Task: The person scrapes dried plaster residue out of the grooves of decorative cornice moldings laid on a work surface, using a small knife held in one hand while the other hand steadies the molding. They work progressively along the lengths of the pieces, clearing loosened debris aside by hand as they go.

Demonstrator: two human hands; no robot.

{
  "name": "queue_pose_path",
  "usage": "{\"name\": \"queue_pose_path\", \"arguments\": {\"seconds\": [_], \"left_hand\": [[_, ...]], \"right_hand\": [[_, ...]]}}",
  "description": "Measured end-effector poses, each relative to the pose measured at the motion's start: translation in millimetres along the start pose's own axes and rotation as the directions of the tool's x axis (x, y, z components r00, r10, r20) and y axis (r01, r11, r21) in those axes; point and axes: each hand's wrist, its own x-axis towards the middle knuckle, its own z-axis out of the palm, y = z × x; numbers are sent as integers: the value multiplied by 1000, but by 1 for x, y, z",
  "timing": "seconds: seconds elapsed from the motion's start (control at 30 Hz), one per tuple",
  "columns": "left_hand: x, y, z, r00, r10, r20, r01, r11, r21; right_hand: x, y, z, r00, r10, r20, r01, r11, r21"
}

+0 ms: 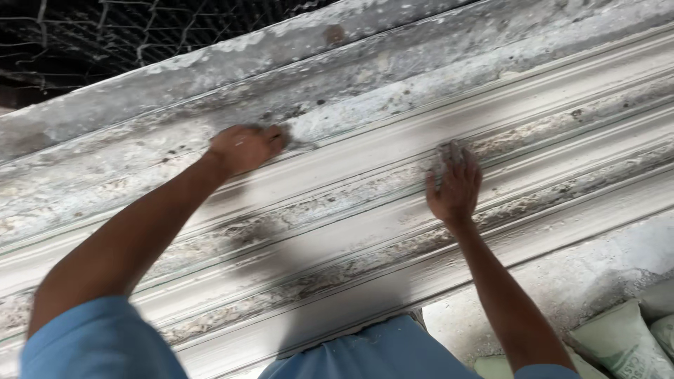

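- A long white moulded plaster cornice (pixel 393 189), with ridges and grooves running along its length, is seen laid across a rough bench (pixel 140 91) crusted with dried plaster.
- The left hand (pixel 246 146) is clenched and pressed against an upper ridge of the cornice; whether something small is gripped inside it cannot be told.
- The right hand (pixel 455 188) is laid on a middle ridge, fingers bent, with a pale lump or pad (pixel 446 156) caught under the fingertips; its kind is blurred.
- Wire mesh (pixel 140 28) is seen above the bench, and pale sacks (pixel 621 344) are stacked low at the right.
- A ridge edge could be chipped or flattened if too much weight is leaned through the clenched hand.
- Grit from the dirty grooves could be dragged along the profile and leave scratches.
- The blue sleeve (pixel 98 344) could brush the near edge and smear it.
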Motion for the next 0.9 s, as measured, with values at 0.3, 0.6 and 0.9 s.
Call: {"name": "queue_pose_path", "arguments": {"seconds": [0.3, 0.6, 0.9], "left_hand": [[328, 154, -187, 980, -50, -195, -2, 965, -261], [340, 169, -185, 994, -77, 74, 80, 996, -43], [360, 192, -232, 981, -117, 152, 93, 984, 154]], "right_hand": [[6, 15, -20, 991, 69, 117, -85, 986, 141], [35, 257, -44, 994, -70, -89, 111, 777, 620], [97, 520, -41, 997, -58, -52, 58, 998, -11]]}}
